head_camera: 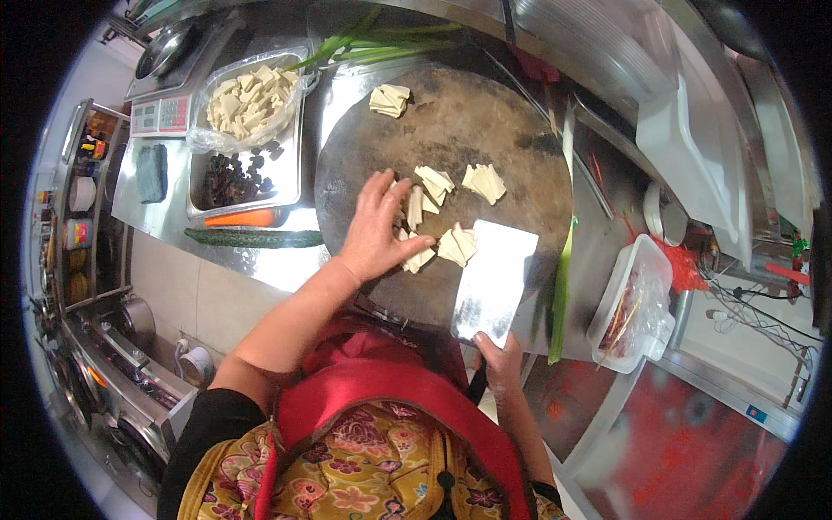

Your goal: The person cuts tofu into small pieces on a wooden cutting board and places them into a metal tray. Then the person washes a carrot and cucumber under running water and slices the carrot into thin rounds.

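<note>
My right hand (501,361) grips the handle of a Chinese cleaver (496,279), whose broad bright blade lies over the near right part of a round wooden chopping block (513,123). My left hand (382,227) rests over the block's left side, fingers spread around cut pale tofu pieces (415,207), probably dried tofu. Its thumb touches or hovers just above a small pile (417,259); what lies beneath the palm is hidden. Beside the blade's left edge sits a fanned stack (457,245). Other stacks lie farther off: one (483,183) to the right, another (390,101) near the far edge.
Left of the block, a steel tray (296,175) holds a plastic-lined heap of pale pieces (250,101) and dark wood-ear-like bits (237,179). A carrot (240,218), cucumber (253,238) and scale (160,116) are nearby. Green leaves (560,305) and a white plastic tub (634,305) lie right.
</note>
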